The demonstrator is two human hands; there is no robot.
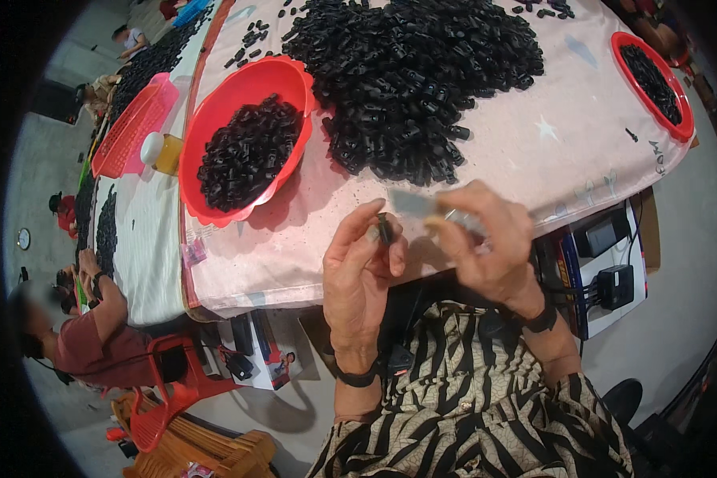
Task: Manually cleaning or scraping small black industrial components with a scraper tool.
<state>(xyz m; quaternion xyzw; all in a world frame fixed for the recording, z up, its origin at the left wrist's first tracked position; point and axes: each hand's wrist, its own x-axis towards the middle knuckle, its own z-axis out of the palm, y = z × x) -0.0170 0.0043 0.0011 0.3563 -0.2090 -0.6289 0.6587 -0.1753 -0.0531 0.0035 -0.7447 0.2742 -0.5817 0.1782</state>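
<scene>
My left hand (362, 267) pinches a small black plastic part (384, 229) between thumb and fingers, just off the table's near edge. My right hand (486, 239) is right beside it, gripping a thin flat grey blade-like tool (413, 202) whose tip points left over the part. Both wrists wear black bands, and striped sleeves cover my forearms. A big heap of the same black parts (414, 72) lies on the pink cloth table (550, 135) beyond my hands.
A red bowl (215, 119) of black parts sits at left, another red bowl (657, 76) at far right. A pink basket (131, 123) and a yellow bottle (163, 151) stand further left. A person in a red shirt (95, 334) sits on a red chair (175, 382).
</scene>
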